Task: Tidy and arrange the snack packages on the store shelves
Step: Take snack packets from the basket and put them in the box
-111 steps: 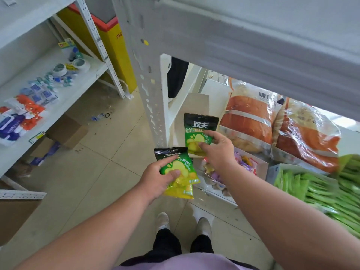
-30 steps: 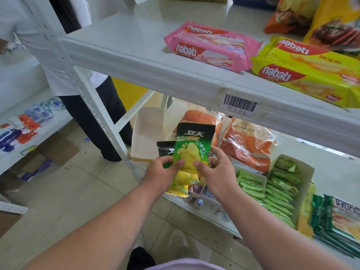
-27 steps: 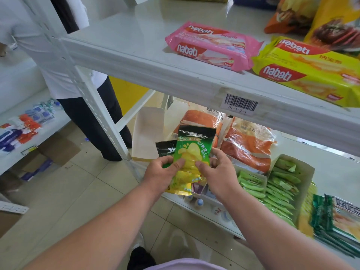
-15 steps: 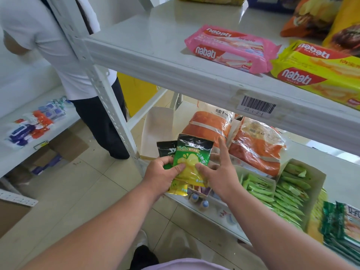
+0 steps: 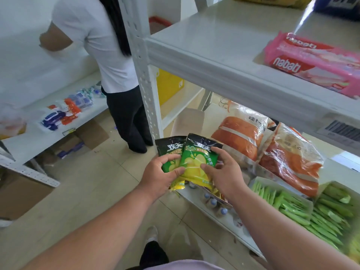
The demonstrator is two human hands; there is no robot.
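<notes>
wafer pack (image 5: 311, 61) on upper shelf (image 5: 224, 55), snack bags (image 5: 266, 145) below

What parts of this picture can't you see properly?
Head view:
- Rear green packet: mostly hidden behind the front green packet and left hand.
- Pink Nabati pack: cut off by the right edge.
- Barcode label: too blurred to read.

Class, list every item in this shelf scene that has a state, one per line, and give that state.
Left hand: holds the rear green packet.
Right hand: holds the front green packet.
Pink Nabati pack: flat on upper shelf.
Orange bags: leaning, sealed.
Green-stick boxes: open.
</notes>
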